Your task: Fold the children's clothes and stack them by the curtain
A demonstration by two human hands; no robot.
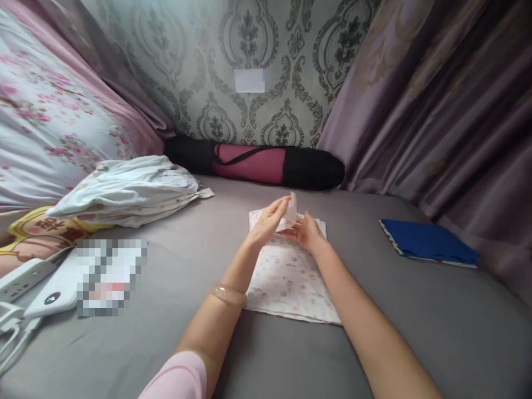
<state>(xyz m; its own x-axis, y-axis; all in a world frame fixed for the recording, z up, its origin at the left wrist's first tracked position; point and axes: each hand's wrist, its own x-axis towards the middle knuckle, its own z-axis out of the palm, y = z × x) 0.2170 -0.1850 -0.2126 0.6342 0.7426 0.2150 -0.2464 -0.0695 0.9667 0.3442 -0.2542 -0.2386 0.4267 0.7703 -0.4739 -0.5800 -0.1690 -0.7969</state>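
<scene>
A thin white cloth (286, 277) with a small scattered print lies flat on the grey bed sheet in front of me, its far part lifted and bunched. My left hand (271, 218) pinches the raised part between thumb and fingers, and a pale end stands up past the fingertips. From the other side, my right hand (308, 234) curls its fingers around the same lifted part, thumb upward. How firmly the right fingers grip is partly hidden by the cloth.
A black and maroon roll bag (249, 163) lies along the wall. Bunched white fabric (133, 188) is on the left, near a white power strip (25, 280), cables and a white device (58, 293). Folded blue fabric (430, 242) lies right. Curtains (415, 100) hang at both sides.
</scene>
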